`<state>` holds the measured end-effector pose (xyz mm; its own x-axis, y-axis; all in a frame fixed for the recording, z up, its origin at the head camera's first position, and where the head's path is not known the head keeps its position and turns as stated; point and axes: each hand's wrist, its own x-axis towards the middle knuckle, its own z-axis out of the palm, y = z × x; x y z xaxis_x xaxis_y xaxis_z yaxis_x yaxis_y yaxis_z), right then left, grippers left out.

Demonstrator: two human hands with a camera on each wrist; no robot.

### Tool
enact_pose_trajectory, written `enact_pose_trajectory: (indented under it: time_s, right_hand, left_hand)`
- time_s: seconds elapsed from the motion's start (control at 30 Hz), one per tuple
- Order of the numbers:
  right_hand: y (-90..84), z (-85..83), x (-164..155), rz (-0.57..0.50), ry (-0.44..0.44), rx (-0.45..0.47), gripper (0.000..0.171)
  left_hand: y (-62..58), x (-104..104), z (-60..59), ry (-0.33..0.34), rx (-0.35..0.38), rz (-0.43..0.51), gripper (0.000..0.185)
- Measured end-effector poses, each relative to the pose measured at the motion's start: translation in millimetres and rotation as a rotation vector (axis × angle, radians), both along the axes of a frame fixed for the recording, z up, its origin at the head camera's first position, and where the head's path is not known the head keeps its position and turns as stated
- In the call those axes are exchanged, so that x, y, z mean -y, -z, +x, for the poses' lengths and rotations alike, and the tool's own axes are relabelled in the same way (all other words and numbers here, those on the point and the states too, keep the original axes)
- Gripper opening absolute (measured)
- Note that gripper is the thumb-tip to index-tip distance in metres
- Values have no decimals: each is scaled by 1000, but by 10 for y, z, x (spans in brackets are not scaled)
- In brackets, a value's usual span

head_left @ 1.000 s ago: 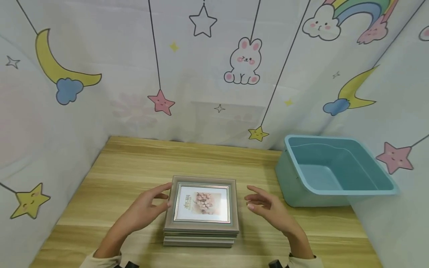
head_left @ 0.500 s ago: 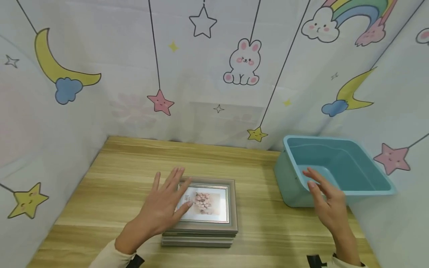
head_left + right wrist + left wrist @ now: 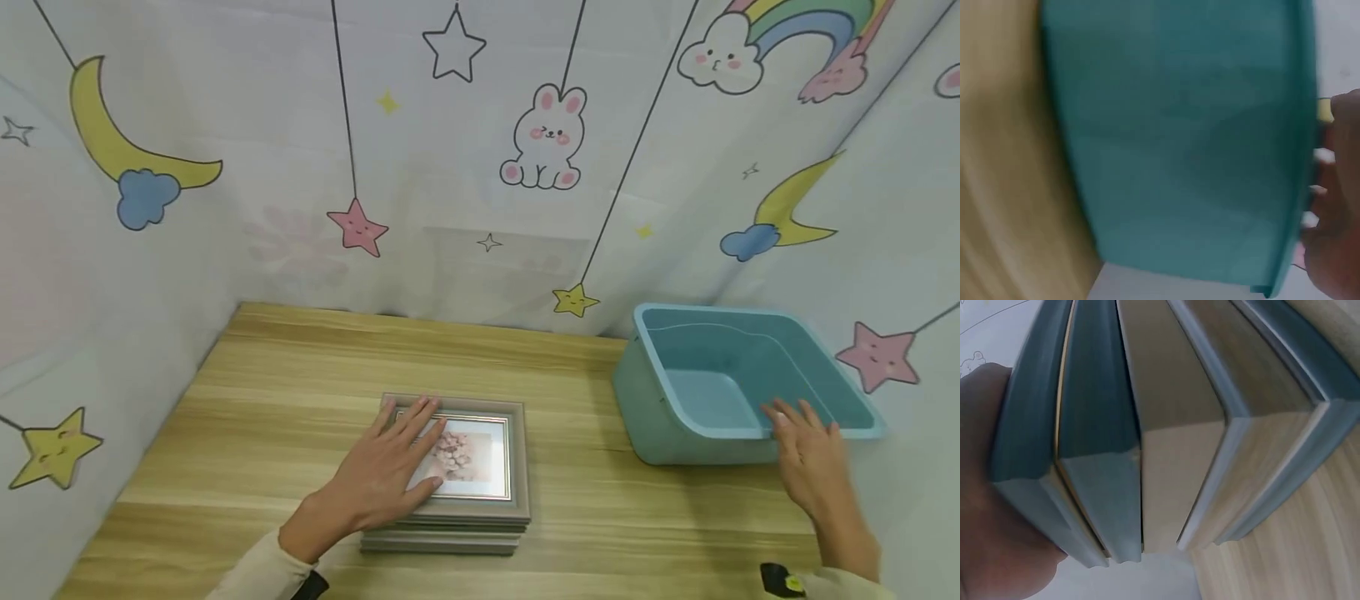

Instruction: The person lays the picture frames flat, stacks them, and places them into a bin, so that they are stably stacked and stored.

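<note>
My left hand (image 3: 382, 471) lies with spread, straight fingers across the left part of the top picture frame (image 3: 517, 467), which shows a pink flower print under glass. Beneath it several more frames form a neat stack; their edges (image 3: 1179, 456) fan across the left wrist view, with the hand at its left side. Over the near rim of a teal plastic bin (image 3: 697, 450) my right hand (image 3: 813, 467) reaches with loosely extended fingers. In the right wrist view the bin's outer wall (image 3: 1179, 144) fills the middle, and the fingers (image 3: 1335, 181) are right at its rim.
The wood-grain table (image 3: 300, 367) carries the stack at its middle front and the bin at the right. A white cloth (image 3: 435, 183) printed with stars, moons and a rabbit encloses the back and both sides.
My left hand has gone from beside the stack's left edge onto the top frame. My right hand has moved right, from near the stack to the bin's near rim.
</note>
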<state>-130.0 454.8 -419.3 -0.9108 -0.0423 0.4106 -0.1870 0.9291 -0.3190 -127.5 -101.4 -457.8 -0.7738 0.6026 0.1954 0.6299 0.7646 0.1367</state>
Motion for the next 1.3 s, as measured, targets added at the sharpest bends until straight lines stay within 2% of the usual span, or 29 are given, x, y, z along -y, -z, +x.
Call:
enact_pose_trajectory:
  time_s: [0.2, 0.33, 0.5, 0.67, 0.9, 1.13, 1.3]
  right_hand:
    - [154, -20, 9, -45, 4, -82, 40]
    - [171, -49, 48, -55, -4, -83, 39]
    - [140, -100, 250, -50, -14, -79, 38]
    - [119, -145, 605, -22, -11, -85, 39]
    - [146, -294, 1255, -5, -22, -102, 39]
    - [88, -449, 1888, -3, 4, 12, 44]
    - [93, -515, 2142, -3, 12, -26, 42]
  left_hand:
    - [20, -7, -6, 5, -37, -13, 66]
    - [32, -4, 5, 1, -54, -7, 61]
    - [37, 21, 15, -2, -84, 13, 60]
    - [46, 15, 14, 2, -102, 40, 60]
    - [71, 8, 23, -1, -44, 25, 61]
    - [69, 21, 24, -6, -55, 17, 61]
    - [82, 21, 25, -8, -56, 12, 62]
